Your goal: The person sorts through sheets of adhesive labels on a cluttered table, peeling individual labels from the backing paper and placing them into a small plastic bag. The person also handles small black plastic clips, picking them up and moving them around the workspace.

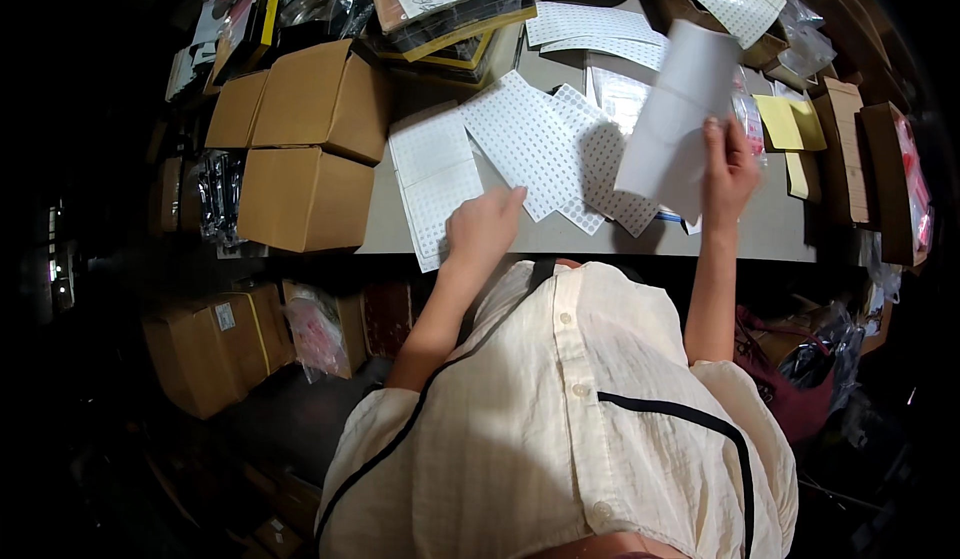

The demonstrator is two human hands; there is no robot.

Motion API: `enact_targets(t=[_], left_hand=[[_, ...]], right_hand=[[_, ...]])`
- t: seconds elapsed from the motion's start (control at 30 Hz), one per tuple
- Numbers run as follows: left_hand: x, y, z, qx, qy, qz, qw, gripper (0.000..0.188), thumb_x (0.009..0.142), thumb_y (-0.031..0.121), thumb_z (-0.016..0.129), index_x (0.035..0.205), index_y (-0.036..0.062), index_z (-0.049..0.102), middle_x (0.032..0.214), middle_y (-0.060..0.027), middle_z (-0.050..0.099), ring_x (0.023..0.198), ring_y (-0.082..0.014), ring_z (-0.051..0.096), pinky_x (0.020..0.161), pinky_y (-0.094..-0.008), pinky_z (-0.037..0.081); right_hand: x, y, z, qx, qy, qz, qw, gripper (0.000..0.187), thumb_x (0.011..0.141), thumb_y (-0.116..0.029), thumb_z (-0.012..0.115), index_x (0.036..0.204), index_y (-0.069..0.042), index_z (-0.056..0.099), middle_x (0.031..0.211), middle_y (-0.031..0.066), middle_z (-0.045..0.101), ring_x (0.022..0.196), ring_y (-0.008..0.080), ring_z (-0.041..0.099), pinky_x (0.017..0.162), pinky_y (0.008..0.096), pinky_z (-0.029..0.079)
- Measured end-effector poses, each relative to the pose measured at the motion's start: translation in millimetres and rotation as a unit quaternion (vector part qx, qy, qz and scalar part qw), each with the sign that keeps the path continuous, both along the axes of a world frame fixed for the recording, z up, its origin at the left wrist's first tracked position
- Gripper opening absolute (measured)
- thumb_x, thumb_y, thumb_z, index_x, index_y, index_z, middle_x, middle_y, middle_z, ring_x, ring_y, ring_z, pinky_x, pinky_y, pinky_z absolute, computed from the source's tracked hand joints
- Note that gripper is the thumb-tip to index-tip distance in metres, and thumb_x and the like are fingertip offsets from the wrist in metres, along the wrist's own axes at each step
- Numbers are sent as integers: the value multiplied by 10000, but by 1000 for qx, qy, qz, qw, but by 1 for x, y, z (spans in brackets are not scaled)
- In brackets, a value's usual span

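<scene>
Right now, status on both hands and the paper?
Right hand holding white paper, raised. Left hand at grid-printed sheets, contact unclear. White paper partly hiding dotted sheets.

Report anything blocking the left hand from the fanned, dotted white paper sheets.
Nothing visible stands between the left hand and the fanned, dotted white paper sheets; the hand is at their near left edge.

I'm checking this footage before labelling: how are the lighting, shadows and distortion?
Head view: bright light on the table and cream shirt, blackness around the rim; a shadow darkens the dotted sheet beside the white paper in the right hand; box edges toward the upper-right rim curve.
</scene>
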State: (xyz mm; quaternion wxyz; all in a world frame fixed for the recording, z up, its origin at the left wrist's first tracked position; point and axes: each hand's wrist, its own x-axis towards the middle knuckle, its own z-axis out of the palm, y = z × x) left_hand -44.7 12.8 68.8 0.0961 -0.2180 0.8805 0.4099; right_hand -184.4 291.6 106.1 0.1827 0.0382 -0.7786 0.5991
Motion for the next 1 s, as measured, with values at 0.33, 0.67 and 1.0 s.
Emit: enact_targets(t=[0.33,0.67,1.0], left_hand=[[-18,9,37,366,236,131,890,558,1050,448,524,1063,-93,663,916,-98,704,840,-133,626,724,-295,501],[-2,24,43,507,224,186,811,429,1044,343,512,1060,-49,687,974,-91,710,854,-151,659,738,-285,507],[21,12,12,578,155,147,787,408,1054,327,484,1240,-20,591,1182,-102,656,1071,-172,619,926,-329,478]], right_hand=[[66,-96,9,4,-141,306,942,332,978,-151,672,1244,43,627,950,39,679,818,60,596,699,223,481],[47,-108,-11,-35,-251,311,916,466,1030,-418,594,1056,35,698,896,-7,649,799,56,520,698,218,413],[46,-105,-20,-76,-203,282,935,448,1031,-418,595,844,-14,642,683,-77,465,652,32,348,552,235,275]])
